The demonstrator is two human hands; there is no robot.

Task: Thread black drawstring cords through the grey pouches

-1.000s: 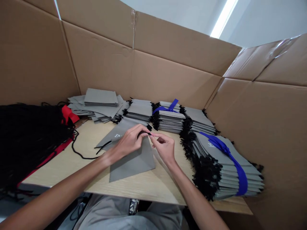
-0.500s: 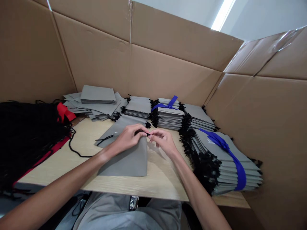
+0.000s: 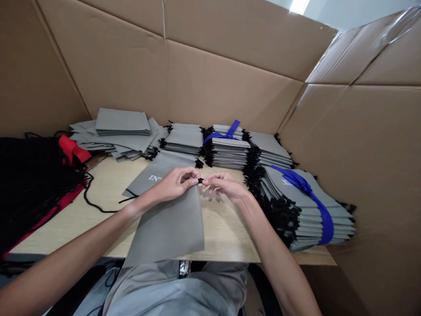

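A grey fabric pouch [image 3: 169, 228] lies on the wooden table [image 3: 105, 184], its lower edge hanging over the table's front. My left hand [image 3: 176, 182] pinches the pouch's top right corner, where a black drawstring [image 3: 200, 180] comes out. My right hand [image 3: 223, 184] grips the same black cord end from the right, fingertips almost touching the left hand's. Under the pouch lies a second grey pouch [image 3: 154, 173] with white lettering.
Bundles of grey pouches tied with blue ribbon [image 3: 305, 206] are stacked on the right and at the back [image 3: 226, 147]. Loose grey pouches [image 3: 121, 131] lie back left. A heap of black cords with red ties [image 3: 29, 184] fills the left. Cardboard walls [image 3: 230, 83] surround the table.
The grey pouch has slid towards me and turned, so its lower edge now hangs over the table front. Both hands stay pinched on the cord at its top corner. The view has tilted down.
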